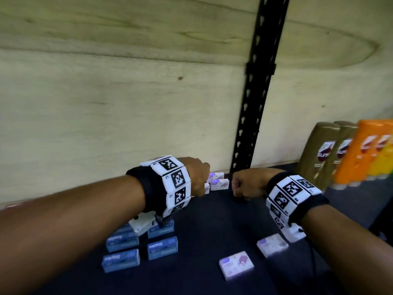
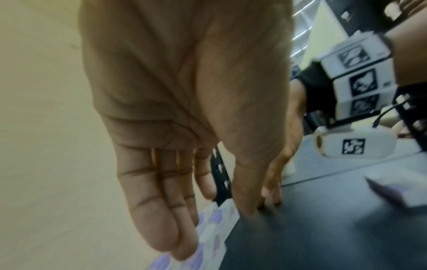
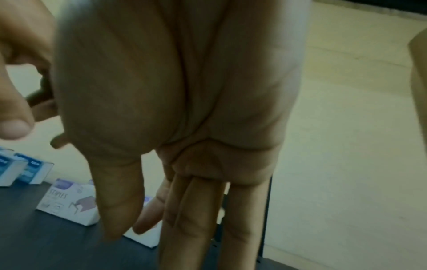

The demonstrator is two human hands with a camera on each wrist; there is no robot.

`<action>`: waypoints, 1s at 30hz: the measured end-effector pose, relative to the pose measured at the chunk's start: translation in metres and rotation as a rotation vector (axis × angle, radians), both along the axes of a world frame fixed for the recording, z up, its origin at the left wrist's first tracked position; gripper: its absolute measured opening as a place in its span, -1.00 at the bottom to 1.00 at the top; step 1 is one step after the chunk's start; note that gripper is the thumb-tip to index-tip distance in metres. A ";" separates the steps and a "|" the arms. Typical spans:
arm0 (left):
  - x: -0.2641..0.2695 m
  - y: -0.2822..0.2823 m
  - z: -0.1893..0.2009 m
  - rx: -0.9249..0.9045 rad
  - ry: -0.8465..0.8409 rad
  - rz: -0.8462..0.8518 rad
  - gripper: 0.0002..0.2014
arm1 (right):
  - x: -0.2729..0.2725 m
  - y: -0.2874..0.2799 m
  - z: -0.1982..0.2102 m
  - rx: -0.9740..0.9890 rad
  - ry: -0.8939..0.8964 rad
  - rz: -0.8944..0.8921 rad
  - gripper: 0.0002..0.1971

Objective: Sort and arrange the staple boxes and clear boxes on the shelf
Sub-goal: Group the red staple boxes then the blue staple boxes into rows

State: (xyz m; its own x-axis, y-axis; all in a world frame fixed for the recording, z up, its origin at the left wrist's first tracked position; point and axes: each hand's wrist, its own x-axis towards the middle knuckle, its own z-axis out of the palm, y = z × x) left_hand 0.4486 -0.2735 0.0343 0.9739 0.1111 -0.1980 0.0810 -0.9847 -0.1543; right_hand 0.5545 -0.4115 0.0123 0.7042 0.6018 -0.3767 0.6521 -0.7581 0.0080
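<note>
Two white-and-purple staple boxes (image 1: pixel 219 184) lie against the back wall of the dark shelf (image 1: pixel 202 222). My left hand (image 1: pixel 198 177) hangs over them with straight fingers (image 2: pixel 161 219) that reach down to the boxes (image 2: pixel 217 235); contact is unclear. Just right of them is my right hand (image 1: pixel 244 186), also with straight fingers (image 3: pixel 196 210) and holding nothing, its tips on the shelf. Several blue staple boxes (image 1: pixel 162 248) lie in rows at the front left. Two more white-and-purple boxes (image 1: pixel 236 265) lie loose at the front right.
A black slotted upright (image 1: pixel 255 103) stands against the plywood back wall behind the hands. Gold bottles (image 1: pixel 319 154) and orange bottles (image 1: pixel 361 150) stand in a row at the right end of the shelf.
</note>
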 end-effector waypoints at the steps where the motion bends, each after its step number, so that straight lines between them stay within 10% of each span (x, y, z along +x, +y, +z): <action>1: -0.005 -0.005 0.005 0.010 0.005 -0.023 -0.62 | -0.005 -0.004 0.002 -0.036 0.014 0.007 -0.85; 16: -0.068 -0.075 -0.031 -0.088 0.233 -0.177 -0.33 | -0.068 -0.053 0.014 -0.283 0.091 -0.057 -0.49; 30: -0.079 -0.067 -0.036 -0.209 0.106 -0.116 -0.60 | -0.073 -0.058 0.009 -0.255 0.051 -0.008 -0.58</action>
State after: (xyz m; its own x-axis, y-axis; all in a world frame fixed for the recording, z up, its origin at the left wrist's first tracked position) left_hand 0.3695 -0.3402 -0.0022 0.9505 -0.0536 -0.3061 -0.0397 -0.9979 0.0515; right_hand 0.4819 -0.4695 0.0211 0.6848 0.4776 -0.5504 0.6507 -0.7408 0.1668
